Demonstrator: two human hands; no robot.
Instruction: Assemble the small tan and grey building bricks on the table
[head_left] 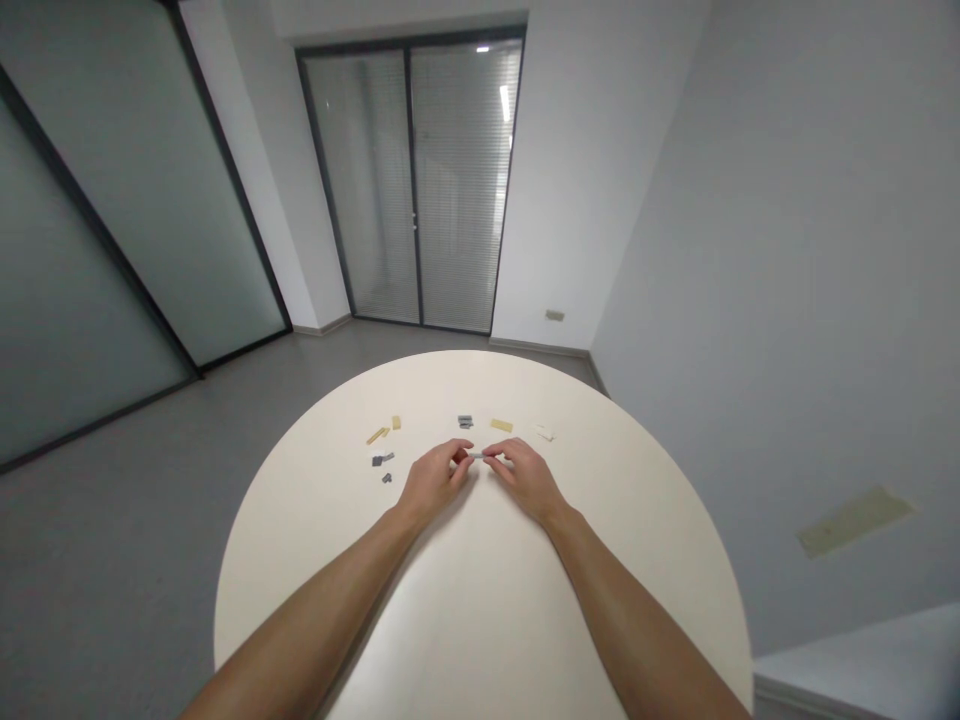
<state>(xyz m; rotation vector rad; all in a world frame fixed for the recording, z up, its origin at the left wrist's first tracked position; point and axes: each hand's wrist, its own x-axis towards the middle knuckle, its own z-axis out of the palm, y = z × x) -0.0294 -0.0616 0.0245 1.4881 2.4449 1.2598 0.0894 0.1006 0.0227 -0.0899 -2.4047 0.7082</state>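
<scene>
My left hand (435, 478) and my right hand (523, 477) meet over the middle of a round cream table (480, 600). Between their pinched fingertips they hold a small pale flat piece (475, 455), one hand at each end. Just beyond the hands lie a small grey piece (465, 422) and a tan flat piece (501, 425). A white piece (544, 432) lies to the right of those. On the left are tan pieces (379, 434) and small grey pieces (382, 460).
The table stands in a bare room with a grey floor (112, 520). Glass doors with blinds (420, 190) are at the far end, frosted glass panels line the left, and a white wall (787, 300) runs along the right.
</scene>
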